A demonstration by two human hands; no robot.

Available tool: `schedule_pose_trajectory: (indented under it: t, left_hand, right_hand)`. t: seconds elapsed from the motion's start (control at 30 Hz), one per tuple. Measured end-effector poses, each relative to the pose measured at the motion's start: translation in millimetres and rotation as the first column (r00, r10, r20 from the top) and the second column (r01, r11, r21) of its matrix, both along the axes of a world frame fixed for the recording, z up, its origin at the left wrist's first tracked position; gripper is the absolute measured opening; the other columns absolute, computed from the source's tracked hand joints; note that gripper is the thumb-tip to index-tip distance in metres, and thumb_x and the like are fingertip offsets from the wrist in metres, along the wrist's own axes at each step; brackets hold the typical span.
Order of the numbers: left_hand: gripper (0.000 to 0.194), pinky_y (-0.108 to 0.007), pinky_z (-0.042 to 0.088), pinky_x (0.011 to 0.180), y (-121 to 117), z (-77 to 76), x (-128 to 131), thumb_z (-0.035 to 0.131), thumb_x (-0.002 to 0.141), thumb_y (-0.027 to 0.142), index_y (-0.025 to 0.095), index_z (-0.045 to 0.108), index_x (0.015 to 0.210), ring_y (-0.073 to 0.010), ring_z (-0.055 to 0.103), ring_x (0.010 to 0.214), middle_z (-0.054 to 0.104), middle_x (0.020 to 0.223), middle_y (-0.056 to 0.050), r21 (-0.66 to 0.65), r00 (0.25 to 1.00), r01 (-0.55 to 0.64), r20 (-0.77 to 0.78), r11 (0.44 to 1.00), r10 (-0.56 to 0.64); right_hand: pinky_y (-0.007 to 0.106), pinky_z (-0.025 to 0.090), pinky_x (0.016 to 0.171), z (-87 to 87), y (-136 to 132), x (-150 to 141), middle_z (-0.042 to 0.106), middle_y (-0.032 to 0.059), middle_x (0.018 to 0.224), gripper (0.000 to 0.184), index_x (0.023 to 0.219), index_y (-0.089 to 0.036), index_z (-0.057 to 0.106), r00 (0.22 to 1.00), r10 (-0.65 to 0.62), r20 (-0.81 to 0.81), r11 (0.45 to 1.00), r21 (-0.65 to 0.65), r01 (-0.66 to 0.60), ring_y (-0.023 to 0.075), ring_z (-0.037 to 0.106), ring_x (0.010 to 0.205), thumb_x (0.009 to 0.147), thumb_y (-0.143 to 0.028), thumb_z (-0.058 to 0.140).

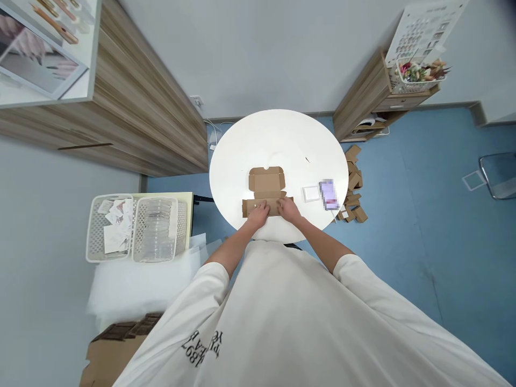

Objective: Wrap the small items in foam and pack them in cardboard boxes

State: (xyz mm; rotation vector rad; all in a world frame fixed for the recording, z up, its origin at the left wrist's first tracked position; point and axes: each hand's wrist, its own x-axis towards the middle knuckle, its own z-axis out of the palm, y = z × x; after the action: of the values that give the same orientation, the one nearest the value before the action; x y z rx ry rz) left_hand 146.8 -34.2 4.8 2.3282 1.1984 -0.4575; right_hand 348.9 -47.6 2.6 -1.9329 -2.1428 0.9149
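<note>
A flat brown cardboard box blank (266,185) lies on the round white table (278,137), its lid flap pointing away from me. My left hand (258,214) presses on the near panel of the blank with fingers bent over its edge. My right hand (288,208) rests on the same panel just to the right, fingers curled down onto the cardboard. Both hands sit side by side at the table's near edge.
A small white box (310,193) and a phone (329,194) lie right of the blank. Folded cardboard boxes (353,185) are piled on the blue floor by the table. Two white baskets (135,228) stand to my left, a wooden shelf (373,97) at the back right.
</note>
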Motion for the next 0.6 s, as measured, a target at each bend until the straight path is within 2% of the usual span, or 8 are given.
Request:
schedule_pose_trajectory:
  t: [0.07, 0.13, 0.23, 0.33, 0.43, 0.6]
  left_hand:
    - [0.049, -0.048, 0.046, 0.101, -1.8, -0.2, 1.8, 0.049, 0.095, 0.017, 0.019, 0.043, 0.143, -0.0324, 0.060, 0.119, 0.017, 0.168, -0.018, 0.011, 1.000, 0.000, -0.009, 1.000, 0.000]
    - [0.052, -0.047, 0.049, 0.098, -3.3, 0.0, 3.6, 0.048, 0.095, 0.016, 0.020, 0.040, 0.146, -0.0324, 0.060, 0.119, 0.006, 0.170, -0.016, 0.011, 1.000, -0.012, -0.015, 1.000, 0.013]
    - [0.056, -0.046, 0.052, 0.093, -3.8, 1.8, 5.3, 0.047, 0.095, 0.016, 0.023, 0.036, 0.149, -0.0321, 0.061, 0.118, -0.002, 0.171, -0.014, -0.029, 0.999, -0.050, -0.024, 0.998, 0.049]
    - [0.059, -0.047, 0.053, 0.092, -1.7, 5.5, 5.9, 0.048, 0.095, 0.017, 0.026, 0.034, 0.151, -0.0334, 0.060, 0.119, -0.005, 0.171, -0.012, -0.084, 0.996, -0.084, -0.026, 0.993, 0.082]
    - [0.062, -0.049, 0.053, 0.092, 1.5, 9.7, 6.3, 0.050, 0.095, 0.018, 0.028, 0.032, 0.153, -0.0347, 0.061, 0.118, -0.011, 0.171, -0.010, -0.121, 0.993, -0.117, -0.017, 0.986, 0.116]
    - [0.070, -0.052, 0.053, 0.092, 5.7, 14.0, 7.8, 0.054, 0.093, 0.019, 0.029, 0.026, 0.157, -0.0351, 0.062, 0.115, -0.020, 0.169, -0.010, -0.143, 0.987, -0.157, -0.010, 0.977, 0.157]
  right_hand:
    - [0.036, 0.044, 0.104, -2.1, 18.1, 3.1, 0.051, 0.0160, 0.141, 0.038, 0.128, -0.015, 0.061, 0.972, -0.223, -0.072, 0.974, 0.027, 0.226, 0.0245, 0.055, 0.121, 0.093, -0.018, 0.046]
    - [0.035, 0.049, 0.101, -4.9, 36.6, 5.0, 0.050, 0.0142, 0.141, 0.037, 0.126, -0.017, 0.062, 0.920, -0.364, -0.148, 0.931, -0.026, 0.365, 0.0222, 0.060, 0.113, 0.092, -0.021, 0.047]
    - [0.033, 0.048, 0.102, -9.2, 59.1, 5.7, 0.058, 0.0110, 0.134, 0.036, 0.121, -0.019, 0.067, 0.875, -0.438, -0.207, 0.898, -0.152, 0.413, 0.0209, 0.062, 0.113, 0.089, -0.019, 0.051]
    - [0.036, 0.046, 0.107, -12.3, 71.9, 5.6, 0.065, 0.0094, 0.131, 0.042, 0.127, -0.018, 0.066, 0.828, -0.512, -0.227, 0.851, -0.265, 0.453, 0.0230, 0.060, 0.121, 0.088, -0.022, 0.054]
    - [0.036, 0.046, 0.106, -14.1, 75.6, 6.9, 0.069, 0.0091, 0.128, 0.042, 0.130, -0.018, 0.066, 0.795, -0.544, -0.268, 0.834, -0.279, 0.476, 0.0230, 0.062, 0.118, 0.091, -0.028, 0.053]
    - [0.032, 0.053, 0.091, -12.2, 69.8, 12.6, 0.075, 0.0073, 0.108, 0.039, 0.117, -0.018, 0.073, 0.752, -0.593, -0.288, 0.799, -0.320, 0.509, 0.0203, 0.069, 0.099, 0.098, -0.033, 0.043]
